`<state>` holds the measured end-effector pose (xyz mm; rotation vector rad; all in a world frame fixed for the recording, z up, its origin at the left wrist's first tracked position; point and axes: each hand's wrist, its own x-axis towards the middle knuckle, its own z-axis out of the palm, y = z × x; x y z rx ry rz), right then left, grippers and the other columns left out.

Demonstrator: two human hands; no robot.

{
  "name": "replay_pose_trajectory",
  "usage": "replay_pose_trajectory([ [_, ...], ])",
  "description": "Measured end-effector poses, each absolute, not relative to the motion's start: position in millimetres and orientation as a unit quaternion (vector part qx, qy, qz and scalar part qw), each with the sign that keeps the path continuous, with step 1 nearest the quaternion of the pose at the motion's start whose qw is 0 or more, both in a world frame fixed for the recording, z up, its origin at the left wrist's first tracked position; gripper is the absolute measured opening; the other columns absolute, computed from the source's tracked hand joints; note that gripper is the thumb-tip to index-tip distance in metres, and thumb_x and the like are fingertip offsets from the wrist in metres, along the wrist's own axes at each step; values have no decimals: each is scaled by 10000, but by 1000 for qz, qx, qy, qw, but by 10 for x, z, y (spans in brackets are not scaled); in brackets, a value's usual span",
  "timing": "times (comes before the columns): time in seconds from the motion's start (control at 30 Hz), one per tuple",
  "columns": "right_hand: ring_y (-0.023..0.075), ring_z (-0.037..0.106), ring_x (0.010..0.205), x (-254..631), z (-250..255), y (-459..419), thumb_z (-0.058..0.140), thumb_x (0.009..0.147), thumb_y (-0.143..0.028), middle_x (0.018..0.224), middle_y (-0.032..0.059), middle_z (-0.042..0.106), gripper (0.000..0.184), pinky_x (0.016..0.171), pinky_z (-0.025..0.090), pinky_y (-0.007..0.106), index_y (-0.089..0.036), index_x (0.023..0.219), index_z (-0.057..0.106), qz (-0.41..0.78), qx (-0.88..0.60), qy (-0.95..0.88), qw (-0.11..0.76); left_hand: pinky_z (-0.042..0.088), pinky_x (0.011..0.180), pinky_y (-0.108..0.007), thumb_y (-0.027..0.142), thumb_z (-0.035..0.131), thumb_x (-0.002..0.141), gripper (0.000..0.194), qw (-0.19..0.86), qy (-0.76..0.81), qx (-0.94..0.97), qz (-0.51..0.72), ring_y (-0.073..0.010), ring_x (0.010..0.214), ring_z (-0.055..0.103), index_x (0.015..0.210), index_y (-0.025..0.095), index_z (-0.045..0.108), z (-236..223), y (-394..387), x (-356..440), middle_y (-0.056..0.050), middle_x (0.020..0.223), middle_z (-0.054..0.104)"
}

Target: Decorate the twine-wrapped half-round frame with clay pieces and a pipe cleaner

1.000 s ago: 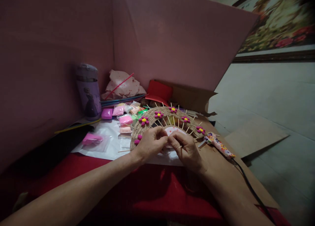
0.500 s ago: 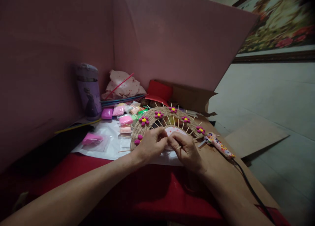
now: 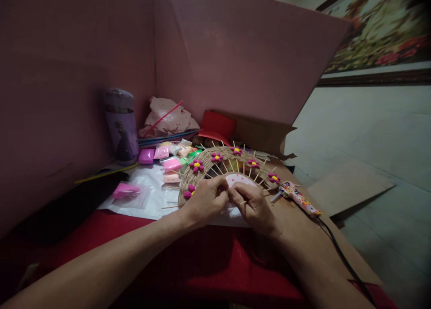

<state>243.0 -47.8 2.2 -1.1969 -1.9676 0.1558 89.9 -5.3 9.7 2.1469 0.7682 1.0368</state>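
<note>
A round twine-woven ring (image 3: 206,160) lies in front of me, with thin wooden sticks radiating from it and magenta flowers with yellow centres (image 3: 217,157) along its band. In its middle sits a white disc with reddish dots (image 3: 239,180). My left hand (image 3: 209,198) is over the ring's near left part, fingertips pinched. Beside it my right hand (image 3: 252,206) is closed too, its fingertips almost meeting the left ones. Whatever lies between the fingertips is too small and hidden to make out. A short pale stick end shows at the right hand's fingers.
At the right lies a flower-patterned glue gun (image 3: 299,198) with a black cord. Packets of coloured clay (image 3: 171,164) rest on a white sheet (image 3: 148,208) at the left. Behind them stand a purple tumbler (image 3: 121,127), crumpled dotted cloth (image 3: 168,116) and a red piece (image 3: 218,124).
Both hands stay at almost the same place, fingers pinched, with only slight finger movement. The ring and the things around it have not visibly moved.
</note>
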Motion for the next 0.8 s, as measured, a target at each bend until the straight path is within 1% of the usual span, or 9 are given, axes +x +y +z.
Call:
replay_pose_trajectory([
  [0.17, 124, 406, 560, 2426, 17, -478, 427, 921, -283, 584, -14, 449, 320, 538, 330, 264, -193, 619, 483, 63, -469, -779, 411, 282, 530, -233, 130, 447, 702, 114, 316, 289, 815, 391, -106, 547, 425, 647, 167, 540, 79, -46, 903, 18, 583, 520],
  [0.33, 118, 388, 547, 2428, 7, -474, 430, 920, -271, 570, -25, 409, 331, 529, 314, 262, -197, 597, 436, 59, -469, -779, 413, 288, 532, -235, 120, 450, 705, 116, 319, 285, 814, 392, -103, 545, 427, 654, 166, 543, 74, -46, 910, 16, 587, 530],
  [0.8, 115, 378, 550, 2444, -23, -459, 421, 924, -272, 576, -30, 390, 334, 533, 305, 260, -201, 600, 391, 72, -471, -780, 404, 278, 524, -231, 110, 446, 711, 119, 302, 287, 826, 379, -99, 542, 427, 654, 162, 536, 79, -52, 902, 13, 591, 536],
])
